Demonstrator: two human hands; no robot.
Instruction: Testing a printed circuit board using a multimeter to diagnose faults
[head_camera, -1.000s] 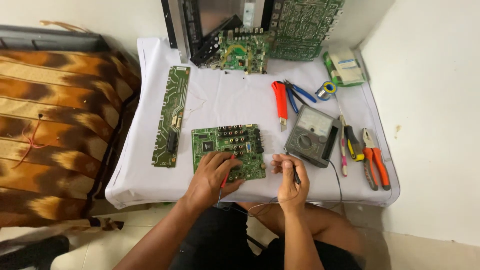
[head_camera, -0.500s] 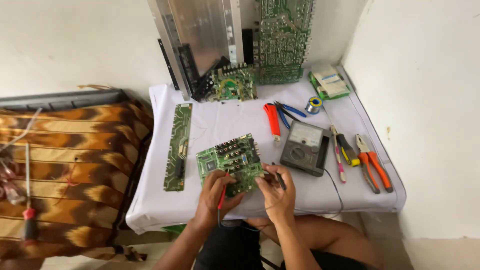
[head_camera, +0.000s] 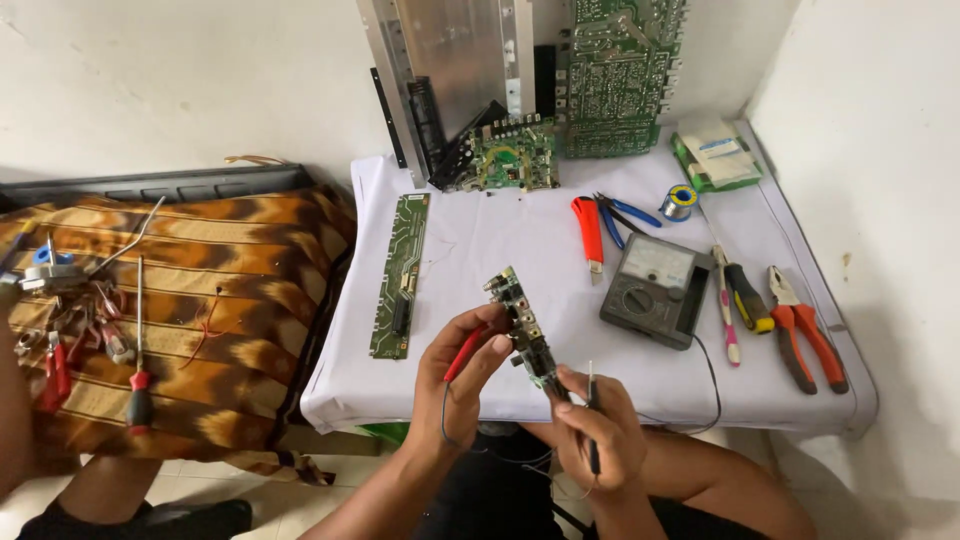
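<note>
Board (head_camera: 523, 325) is lifted off the table (head_camera: 520, 250), tipped on edge between both hands, prob. to see its side. L hand (head_camera: 462, 375) pinches it w/ red probe (head_camera: 466, 350); R hand (head_camera: 597, 432) closed on black probe (head_camera: 592, 420), steadying the low end. Meter (head_camera: 655, 290) sits just beside.

counter (head_camera: 480, 395), white cloth-covered, bearing a long narrow green circuit strip (head_camera: 400, 275), red-handled cutter (head_camera: 589, 233), blue-handled pliers (head_camera: 620, 215), solder spool (head_camera: 679, 201), grey analogue multimeter (head_camera: 655, 290), yellow-and-black screwdriver (head_camera: 745, 295), orange-handled pliers (head_camera: 805, 330) and a green box (head_camera: 717, 153) at the back.
</note>
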